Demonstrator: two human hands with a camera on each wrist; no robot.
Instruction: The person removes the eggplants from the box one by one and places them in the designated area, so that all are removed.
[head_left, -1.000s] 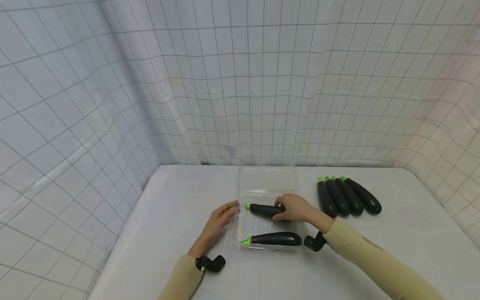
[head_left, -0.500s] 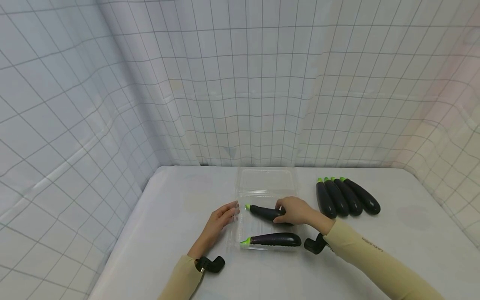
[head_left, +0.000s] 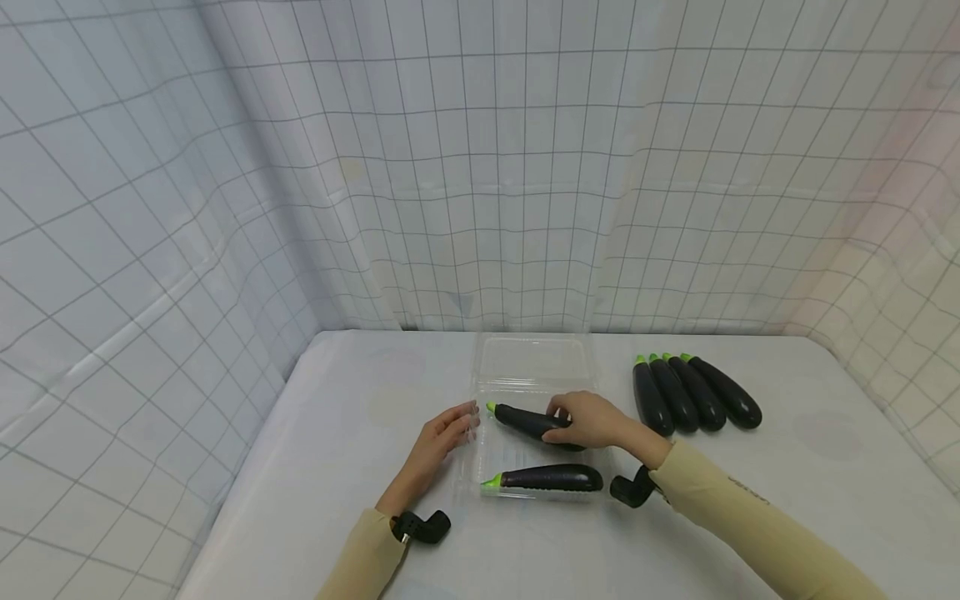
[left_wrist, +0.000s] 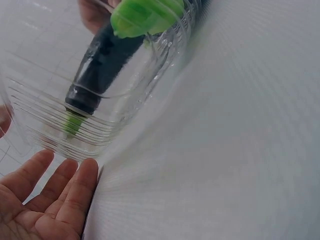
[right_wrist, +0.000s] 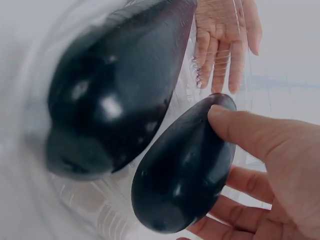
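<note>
A clear plastic clamshell box (head_left: pixel 491 454) lies with its lid laid back. Inside, along the near side, sits one dark eggplant (head_left: pixel 553 477) with a bright green stem. My right hand (head_left: pixel 590 418) grips a second eggplant (head_left: pixel 521 420) by its thick end, thumb on one side and fingers on the other. That eggplant slants over the middle of the box, stem to the left; its thick end is partly hidden by the hand. At the box's left wall, my left hand (head_left: pixel 442 437) rests with extended fingers (left_wrist: pixel 80 187) right at the ridged plastic.
Several more eggplants (head_left: pixel 693 392) lie side by side on the white table (head_left: pixel 360 417), right of the box. The open lid (head_left: pixel 534 358) extends toward the back edge. A white gridded curtain (head_left: pixel 480 167) surrounds the table at the back and sides.
The eggplant in my right hand has tilted, its stem end now pointing further up and left, its thick end slightly nearer me. My left hand has stayed at the box wall.
</note>
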